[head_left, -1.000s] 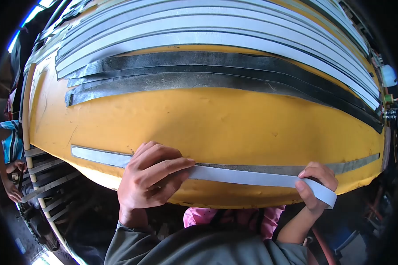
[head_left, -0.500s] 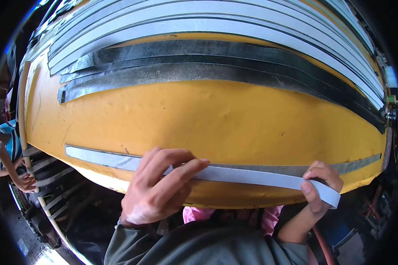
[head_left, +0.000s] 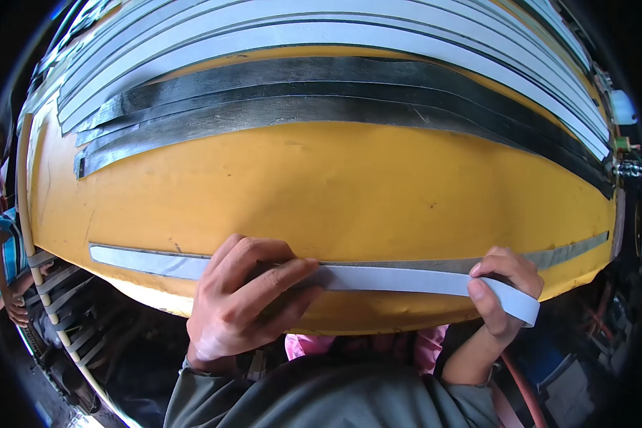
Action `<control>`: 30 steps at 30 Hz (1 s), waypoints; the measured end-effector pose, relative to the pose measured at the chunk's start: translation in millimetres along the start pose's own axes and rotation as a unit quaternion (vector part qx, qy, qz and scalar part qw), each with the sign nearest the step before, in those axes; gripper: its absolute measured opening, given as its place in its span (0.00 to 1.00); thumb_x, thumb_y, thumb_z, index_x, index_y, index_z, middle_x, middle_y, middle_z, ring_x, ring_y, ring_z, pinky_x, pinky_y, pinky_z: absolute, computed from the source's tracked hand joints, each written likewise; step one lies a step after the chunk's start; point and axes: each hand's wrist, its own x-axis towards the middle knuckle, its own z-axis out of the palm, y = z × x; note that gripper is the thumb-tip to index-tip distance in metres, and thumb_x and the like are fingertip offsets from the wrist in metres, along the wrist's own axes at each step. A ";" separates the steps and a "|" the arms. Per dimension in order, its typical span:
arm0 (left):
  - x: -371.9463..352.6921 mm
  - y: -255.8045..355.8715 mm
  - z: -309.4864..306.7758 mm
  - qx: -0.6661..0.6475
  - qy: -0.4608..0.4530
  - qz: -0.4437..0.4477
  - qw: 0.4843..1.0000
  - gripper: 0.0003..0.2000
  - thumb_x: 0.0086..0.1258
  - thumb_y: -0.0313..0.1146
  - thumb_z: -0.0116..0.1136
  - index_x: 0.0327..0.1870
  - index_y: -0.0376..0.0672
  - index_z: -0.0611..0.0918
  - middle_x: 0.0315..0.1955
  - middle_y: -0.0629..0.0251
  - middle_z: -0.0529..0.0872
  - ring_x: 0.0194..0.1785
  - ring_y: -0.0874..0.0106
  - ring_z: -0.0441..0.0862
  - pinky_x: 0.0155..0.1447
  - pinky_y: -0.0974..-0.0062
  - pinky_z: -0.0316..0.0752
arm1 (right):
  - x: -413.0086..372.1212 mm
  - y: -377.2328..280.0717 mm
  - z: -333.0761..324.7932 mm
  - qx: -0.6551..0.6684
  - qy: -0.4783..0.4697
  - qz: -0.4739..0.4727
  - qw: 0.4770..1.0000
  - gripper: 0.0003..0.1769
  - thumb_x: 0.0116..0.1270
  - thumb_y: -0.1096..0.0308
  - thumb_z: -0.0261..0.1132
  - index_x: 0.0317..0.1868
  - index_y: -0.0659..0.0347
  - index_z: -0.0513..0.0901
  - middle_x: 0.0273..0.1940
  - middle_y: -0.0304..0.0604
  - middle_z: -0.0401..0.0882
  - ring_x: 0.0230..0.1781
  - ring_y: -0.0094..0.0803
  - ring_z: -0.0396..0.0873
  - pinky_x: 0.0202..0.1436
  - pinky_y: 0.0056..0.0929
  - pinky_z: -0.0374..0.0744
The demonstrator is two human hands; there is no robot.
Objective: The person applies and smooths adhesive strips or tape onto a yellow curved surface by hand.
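A long white strip (head_left: 399,279) runs along the near edge of the yellow table, partly over a dark grey strip (head_left: 571,252). Its left part (head_left: 150,263) lies flat on the grey strip. My left hand (head_left: 246,296) is bent over the white strip near the middle, thumb and fingers closed about its edges; the fingers hide the strip beneath. Farther right, my right hand (head_left: 505,289) pinches the white strip between thumb and fingers. The strip's free end curls out past that hand.
Several black strips (head_left: 285,110) lie side by side across the yellow table (head_left: 321,178), with white strips (head_left: 278,39) behind them. At the left stands a wooden-railed rack (head_left: 60,324) hung with dark strips. Another person's hand (head_left: 16,310) is beside it.
The view has shifted slightly, so the table and strips sit a little differently. My left fingers have settled lower over the white strip. My right hand keeps its pinch. The other person's hand has moved down.
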 end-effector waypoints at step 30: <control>18.2 35.0 34.3 -0.034 0.004 0.015 0.999 0.20 0.47 0.22 0.74 0.45 0.40 0.89 0.41 0.59 0.83 0.41 0.61 0.82 0.46 0.63 0.77 | 3.2 0.2 2.1 -0.020 -0.014 -0.014 1.000 0.06 0.52 0.75 0.71 0.32 0.65 0.86 0.22 0.45 0.82 0.21 0.33 0.81 0.28 0.26 0.76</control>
